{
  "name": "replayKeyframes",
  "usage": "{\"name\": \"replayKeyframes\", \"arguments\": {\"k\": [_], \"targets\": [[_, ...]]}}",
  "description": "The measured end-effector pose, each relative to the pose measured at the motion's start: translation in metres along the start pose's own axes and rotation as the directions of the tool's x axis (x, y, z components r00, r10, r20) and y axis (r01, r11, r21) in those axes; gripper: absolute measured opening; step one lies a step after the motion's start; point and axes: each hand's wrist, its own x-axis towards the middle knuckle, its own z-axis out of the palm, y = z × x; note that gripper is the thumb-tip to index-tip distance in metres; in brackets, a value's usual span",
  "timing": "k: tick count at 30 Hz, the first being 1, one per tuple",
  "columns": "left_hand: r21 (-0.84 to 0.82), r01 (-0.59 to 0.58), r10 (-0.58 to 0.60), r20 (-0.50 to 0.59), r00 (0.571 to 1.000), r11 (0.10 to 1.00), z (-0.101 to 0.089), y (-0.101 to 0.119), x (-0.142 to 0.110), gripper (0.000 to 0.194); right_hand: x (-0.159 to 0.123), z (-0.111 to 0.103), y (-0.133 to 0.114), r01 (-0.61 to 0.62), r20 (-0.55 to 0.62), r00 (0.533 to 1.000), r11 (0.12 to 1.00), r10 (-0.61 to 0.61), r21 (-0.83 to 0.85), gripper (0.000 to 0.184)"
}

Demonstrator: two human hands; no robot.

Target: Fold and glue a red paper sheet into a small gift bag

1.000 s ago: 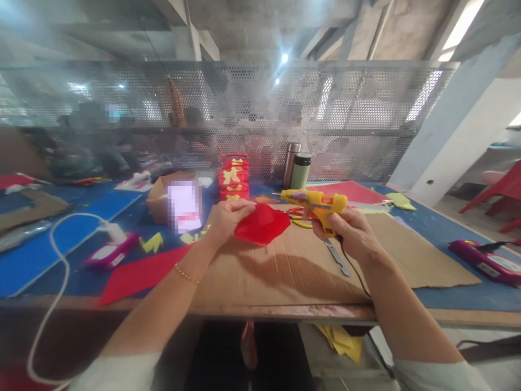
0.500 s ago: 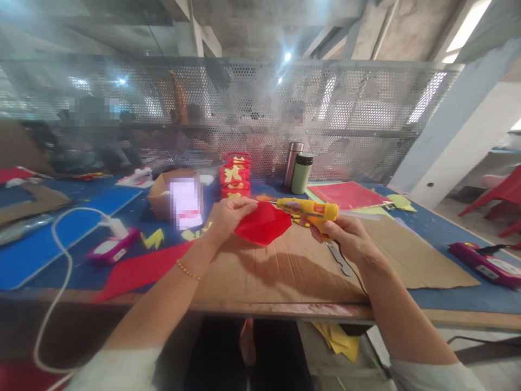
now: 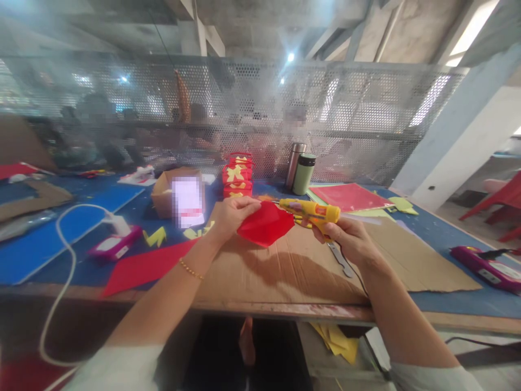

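Observation:
My left hand (image 3: 234,217) pinches the upper left edge of a folded red felt-like piece (image 3: 265,227), held above the cardboard sheet (image 3: 252,277). In my right hand (image 3: 348,236) is a yellow hot glue gun (image 3: 311,210), its nozzle pointing left at the piece's top edge, close to my left fingertips. Whether the nozzle touches the piece I cannot tell. Beneath the glue gun lies a grey metal tool (image 3: 341,262) with a notched end. A flat red sheet (image 3: 146,266) rests left of the cardboard, under my left forearm.
Red boxes with yellow bows (image 3: 237,175) are stacked at the back, near a green flask (image 3: 304,175) and a steel flask (image 3: 293,165). A cardboard box (image 3: 163,193) with a lit phone (image 3: 188,201) stands left. Purple power strips (image 3: 116,244) lie at both sides.
The view has shifted slightly, so everything sits a little to the right. My hands, the red piece and the glue gun keep nearly the same position relative to each other.

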Motion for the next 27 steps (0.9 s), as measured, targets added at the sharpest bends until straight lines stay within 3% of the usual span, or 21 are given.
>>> {"name": "replayKeyframes", "arguments": {"k": [18,23,27], "targets": [[0.048,-0.002,0.002,-0.001,1.000,0.999,0.0009,0.0046,-0.0024,0.024,0.0006,-0.0032,0.0012,0.034,0.025,0.999,0.999,-0.034,-0.037,0.054],[0.049,-0.008,0.008,0.007,1.000,0.999,0.0003,0.0038,-0.0015,0.022,-0.0014,-0.0032,0.0043,0.030,0.058,0.998,0.999,-0.028,-0.037,0.047],[0.039,-0.018,0.017,0.022,1.000,0.999,0.0009,0.0046,-0.0013,0.022,-0.0022,-0.0024,0.0019,0.119,0.085,0.991,0.980,-0.106,-0.162,0.037]]}}
